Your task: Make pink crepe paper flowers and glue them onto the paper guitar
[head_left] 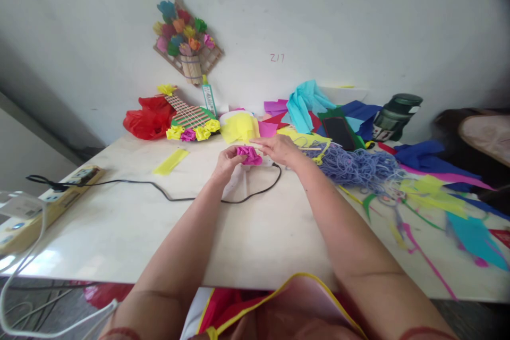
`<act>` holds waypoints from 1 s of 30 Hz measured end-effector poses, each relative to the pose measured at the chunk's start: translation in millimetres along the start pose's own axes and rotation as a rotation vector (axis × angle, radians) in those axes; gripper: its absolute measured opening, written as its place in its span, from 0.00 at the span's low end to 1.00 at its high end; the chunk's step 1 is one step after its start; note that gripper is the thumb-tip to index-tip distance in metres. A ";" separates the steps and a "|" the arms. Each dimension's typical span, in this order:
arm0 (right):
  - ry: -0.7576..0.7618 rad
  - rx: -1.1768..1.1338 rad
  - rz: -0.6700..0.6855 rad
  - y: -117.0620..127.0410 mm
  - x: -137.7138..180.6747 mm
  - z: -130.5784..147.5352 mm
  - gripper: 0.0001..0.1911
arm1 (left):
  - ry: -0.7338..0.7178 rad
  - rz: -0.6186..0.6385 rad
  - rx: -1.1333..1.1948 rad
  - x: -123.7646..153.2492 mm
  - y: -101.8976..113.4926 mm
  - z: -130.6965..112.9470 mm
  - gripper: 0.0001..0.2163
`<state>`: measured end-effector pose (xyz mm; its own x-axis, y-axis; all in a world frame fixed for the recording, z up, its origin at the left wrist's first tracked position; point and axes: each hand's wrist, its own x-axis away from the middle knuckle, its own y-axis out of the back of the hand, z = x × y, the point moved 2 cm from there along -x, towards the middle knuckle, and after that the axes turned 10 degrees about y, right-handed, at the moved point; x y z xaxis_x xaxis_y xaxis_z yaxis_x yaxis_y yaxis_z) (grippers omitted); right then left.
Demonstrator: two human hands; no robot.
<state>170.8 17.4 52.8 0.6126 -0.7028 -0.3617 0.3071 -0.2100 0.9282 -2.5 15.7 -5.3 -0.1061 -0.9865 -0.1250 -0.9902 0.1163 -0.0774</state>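
Note:
Pinched in the fingers of my left hand (227,163) is a magenta crepe-paper flower (249,155) with ruffled petals. My right hand (279,149) is just right of the flower, fingers pointing left, closed around a thin pale wooden stick (311,149) that sticks out to the right. Below the flower, a whitish translucent object (236,183) lies partly hidden behind my left hand; its kind is unclear. A black cord (251,197) curves round beneath both hands. Behind them rests a stack of yellow paper (239,127).
A stick-and-card guitar shape (189,114) with paper flowers stands at the wall beside red plastic (149,119). To the right are blue shredded strands (358,164), a phone (338,133), a dark green bottle (396,117) and paper scraps. A power strip (51,204) lies left.

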 end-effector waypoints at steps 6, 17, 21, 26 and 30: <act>0.077 -0.074 0.042 0.5 2.5 -0.1 0.20 | -0.007 0.010 -0.006 -0.5 1.5 0.7 0.08; -0.007 -0.283 -0.139 -13.9 -2.2 -8.9 0.15 | -0.019 0.018 -0.001 -2.6 3.2 2.8 0.09; -0.015 -0.340 -0.175 -14.6 -2.4 -9.2 0.14 | -0.022 0.023 -0.006 -2.8 3.3 3.5 0.09; -0.052 -0.537 -0.137 -22.0 -2.7 -10.3 0.16 | -0.016 0.019 -0.020 -2.9 3.4 4.3 0.09; -0.067 -0.664 -0.088 -28.1 -3.1 -12.6 0.18 | -0.007 0.017 -0.034 -2.3 3.4 4.1 0.09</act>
<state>169.5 34.0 26.8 0.5248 -0.7473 -0.4074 0.7495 0.1789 0.6374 -5.3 18.8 -9.3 -0.1228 -0.9834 -0.1335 -0.9907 0.1294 -0.0416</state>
